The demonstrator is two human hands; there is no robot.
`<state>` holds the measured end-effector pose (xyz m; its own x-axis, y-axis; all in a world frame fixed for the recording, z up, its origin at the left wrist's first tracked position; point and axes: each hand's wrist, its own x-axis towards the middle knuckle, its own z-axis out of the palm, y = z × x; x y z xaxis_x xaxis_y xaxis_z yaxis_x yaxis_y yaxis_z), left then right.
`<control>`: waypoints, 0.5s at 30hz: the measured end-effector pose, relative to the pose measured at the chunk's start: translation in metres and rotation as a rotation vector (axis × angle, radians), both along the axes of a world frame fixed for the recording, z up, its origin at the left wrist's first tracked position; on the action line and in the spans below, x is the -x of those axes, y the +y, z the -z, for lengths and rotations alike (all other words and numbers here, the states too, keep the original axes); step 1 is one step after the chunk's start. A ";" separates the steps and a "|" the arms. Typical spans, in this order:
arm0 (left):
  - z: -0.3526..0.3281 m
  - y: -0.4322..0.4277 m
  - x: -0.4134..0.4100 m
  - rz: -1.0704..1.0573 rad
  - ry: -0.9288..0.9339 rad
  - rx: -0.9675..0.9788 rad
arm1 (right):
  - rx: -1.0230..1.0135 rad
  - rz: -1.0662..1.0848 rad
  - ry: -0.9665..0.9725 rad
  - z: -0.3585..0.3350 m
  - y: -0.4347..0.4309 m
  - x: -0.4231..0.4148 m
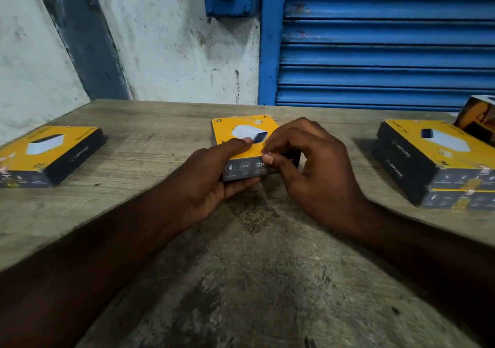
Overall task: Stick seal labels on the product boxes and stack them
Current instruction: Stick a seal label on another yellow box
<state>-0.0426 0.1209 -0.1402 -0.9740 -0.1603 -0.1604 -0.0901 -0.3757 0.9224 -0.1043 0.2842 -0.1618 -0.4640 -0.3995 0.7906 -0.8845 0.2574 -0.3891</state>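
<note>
Your left hand (211, 176) grips the middle box (241, 133) on the surface (241, 267) while your right hand (316, 165) pinches a seal label (267, 154) between its fingers (281, 145) at the near edge, with two sealed boxes (417, 160) stacked right and one box (51, 152) waiting left.

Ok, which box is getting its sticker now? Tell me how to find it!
Find the blue shutter, then look down to the wooden table. The middle box on it is the one. Unlike the lone box on the left and the stack on the right, hands hold it: the left hand grips it, the right hand pinches a seal label at its near edge.
</note>
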 end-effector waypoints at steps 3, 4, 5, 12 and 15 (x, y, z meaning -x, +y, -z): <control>-0.001 0.000 0.000 0.026 -0.028 -0.019 | 0.041 0.000 0.004 -0.001 0.000 -0.001; -0.002 0.000 -0.001 0.028 -0.036 -0.025 | 0.052 -0.003 0.003 -0.001 0.000 -0.001; -0.002 -0.001 0.000 0.026 -0.043 -0.031 | 0.062 -0.007 0.002 -0.001 0.000 -0.001; -0.005 -0.001 -0.002 0.024 -0.057 -0.057 | 0.121 -0.058 -0.018 0.000 0.001 0.001; -0.006 0.000 -0.003 0.032 -0.054 -0.053 | 0.174 -0.092 -0.075 0.002 -0.001 -0.001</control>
